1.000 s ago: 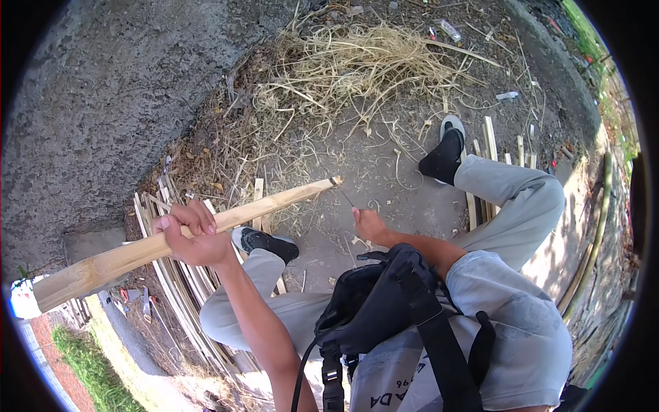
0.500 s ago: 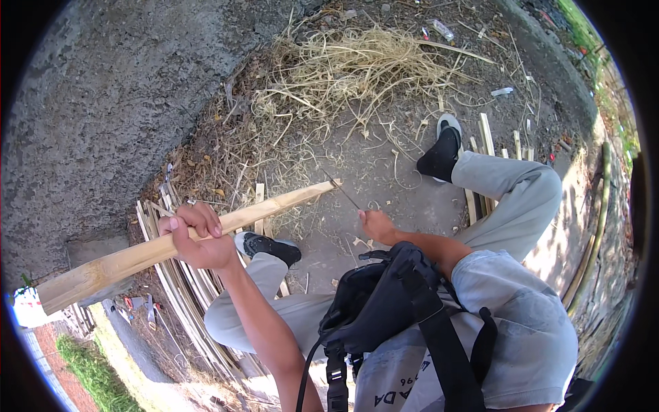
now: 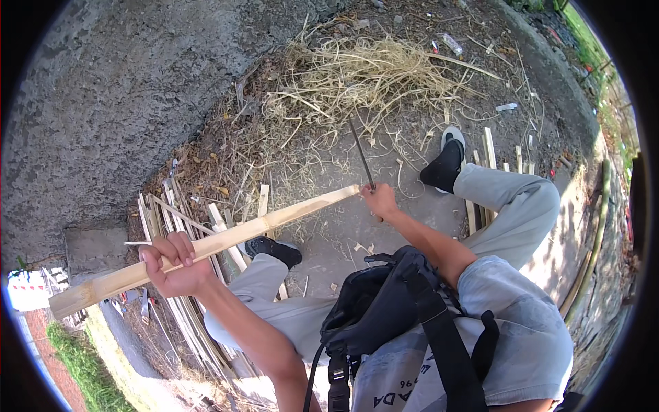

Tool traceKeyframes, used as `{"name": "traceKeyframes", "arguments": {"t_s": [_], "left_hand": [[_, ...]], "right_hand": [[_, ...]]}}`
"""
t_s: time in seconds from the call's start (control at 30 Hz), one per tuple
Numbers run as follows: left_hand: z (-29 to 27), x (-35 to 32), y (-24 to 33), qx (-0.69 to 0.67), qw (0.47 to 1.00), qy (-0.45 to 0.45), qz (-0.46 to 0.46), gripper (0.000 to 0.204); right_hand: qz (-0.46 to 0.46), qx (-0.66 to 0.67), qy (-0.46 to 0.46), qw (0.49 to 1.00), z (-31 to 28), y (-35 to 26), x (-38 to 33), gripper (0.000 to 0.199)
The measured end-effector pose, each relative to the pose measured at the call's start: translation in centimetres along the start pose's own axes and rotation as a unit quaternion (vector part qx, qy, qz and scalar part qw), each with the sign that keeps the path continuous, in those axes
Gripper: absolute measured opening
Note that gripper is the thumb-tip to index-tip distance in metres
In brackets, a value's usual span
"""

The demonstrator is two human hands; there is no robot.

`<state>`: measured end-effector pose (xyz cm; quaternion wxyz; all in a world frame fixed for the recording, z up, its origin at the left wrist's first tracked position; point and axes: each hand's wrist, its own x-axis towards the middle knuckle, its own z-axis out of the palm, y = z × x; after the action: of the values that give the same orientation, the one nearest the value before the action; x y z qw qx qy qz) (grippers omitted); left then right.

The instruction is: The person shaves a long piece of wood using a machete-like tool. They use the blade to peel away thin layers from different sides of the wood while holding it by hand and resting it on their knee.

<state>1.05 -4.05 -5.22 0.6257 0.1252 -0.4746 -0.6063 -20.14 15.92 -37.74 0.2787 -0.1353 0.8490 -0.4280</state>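
While the left hand [image 3: 180,268] curls tight around a long piece of split bamboo [image 3: 274,220], the right hand [image 3: 379,201] is closed around a long, thin, dark knife [image 3: 360,152], close to the bamboo's narrow end. The bamboo slants above the dirt ground [image 3: 326,237]. Thin strips [image 3: 187,319] lie by the left leg [image 3: 264,281], and farther out sits a big heap of curly shavings [image 3: 371,69].
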Motion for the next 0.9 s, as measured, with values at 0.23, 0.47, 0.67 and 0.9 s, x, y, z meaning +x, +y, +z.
{"name": "traceKeyframes", "arguments": {"t_s": [0.23,0.47,0.67,0.9], "left_hand": [[-1.7,0.2,2.5,-0.033,0.999,-0.012,0.018,0.033],[-2.2,0.3,2.8,-0.081,0.996,-0.04,0.013,0.032],[-2.8,0.4,2.8,-0.115,0.991,-0.068,0.009,0.034],[-3.1,0.9,3.1,-0.107,0.993,-0.059,0.0,0.034]], "right_hand": [[0.061,0.061,0.057,0.995,-1.9,2.4,1.8,0.045],[0.008,0.073,0.106,0.992,-3.1,1.3,2.3,0.039],[0.059,0.139,0.006,0.989,-4.1,-1.0,1.2,0.03],[0.098,0.212,-0.054,0.971,-3.9,0.4,2.0,0.027]]}}
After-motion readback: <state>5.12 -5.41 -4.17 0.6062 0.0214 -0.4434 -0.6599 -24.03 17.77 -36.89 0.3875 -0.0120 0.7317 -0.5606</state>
